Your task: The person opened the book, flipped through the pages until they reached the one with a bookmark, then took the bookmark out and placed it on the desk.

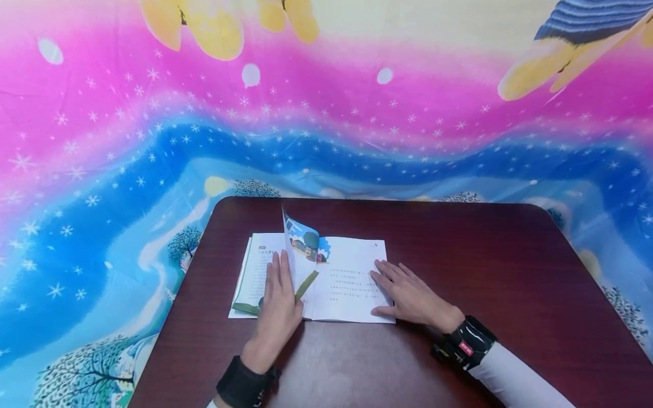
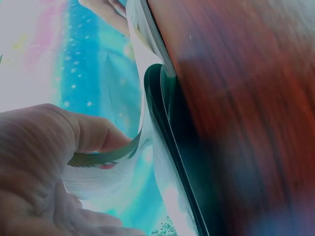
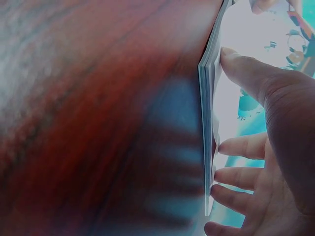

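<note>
An open picture book (image 1: 352,283) lies on the dark wooden table, with printed text on its white pages. One page (image 1: 302,241), with a coloured picture and a green band, stands raised and bent near the middle. My left hand (image 1: 278,306) holds this page between thumb and fingers; in the left wrist view the thumb (image 2: 101,132) lies against the page by its green band. My right hand (image 1: 415,297) rests spread at the outer edge of the right-hand page. In the right wrist view its thumb (image 3: 246,71) and fingertips touch the book's edge.
The brown table (image 1: 490,249) has rounded far corners. Behind it hangs a pink and blue cloth (image 1: 347,113) with snowflakes and trees. Both wrists wear black bands; the right one (image 1: 471,343) sits below a white sleeve (image 1: 515,377).
</note>
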### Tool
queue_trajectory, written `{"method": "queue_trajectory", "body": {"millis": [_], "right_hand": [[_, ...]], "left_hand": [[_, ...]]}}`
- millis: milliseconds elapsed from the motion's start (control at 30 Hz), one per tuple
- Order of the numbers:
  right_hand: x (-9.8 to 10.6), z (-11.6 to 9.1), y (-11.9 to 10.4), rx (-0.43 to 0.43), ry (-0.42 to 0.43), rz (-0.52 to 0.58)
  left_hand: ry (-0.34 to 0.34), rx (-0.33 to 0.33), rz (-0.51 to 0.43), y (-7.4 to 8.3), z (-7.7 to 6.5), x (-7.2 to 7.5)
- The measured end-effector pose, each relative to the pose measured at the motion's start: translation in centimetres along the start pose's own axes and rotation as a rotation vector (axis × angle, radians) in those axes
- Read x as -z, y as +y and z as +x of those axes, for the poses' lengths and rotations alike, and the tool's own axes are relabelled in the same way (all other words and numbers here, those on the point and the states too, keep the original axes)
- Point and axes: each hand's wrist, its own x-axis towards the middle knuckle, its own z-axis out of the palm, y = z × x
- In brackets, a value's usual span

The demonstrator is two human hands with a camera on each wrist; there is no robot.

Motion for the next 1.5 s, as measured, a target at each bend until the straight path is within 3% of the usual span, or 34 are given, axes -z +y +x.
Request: {"method": "queue_trajectory", "body": {"millis": [333, 533, 833, 1133, 1500], "right_hand": [[0.0, 0.0, 0.0, 0.003, 0.001, 0.006], [-0.1, 0.0, 0.1, -0.001, 0.001, 0.001], [-0.2, 0.0, 0.2, 0.000, -0.016, 0.003], [0.0, 0.0, 0.5, 0.019, -0.027, 0.009], [0.2, 0.1, 0.9, 0.043, -0.053, 0.011]], "left_hand": [[0.169, -0.105, 0.253, -1.3, 0.6, 0.4], [0.175, -0.139, 0.297, -1.6, 0.7, 0.4], [0.051, -0.104, 0.325, -1.4, 0.1, 0.1], [-0.109, -0.003, 0.291, -1.1, -0.6, -0.1], [-0.227, 0.104, 0.285, -0.8, -1.1, 0.0]]}}
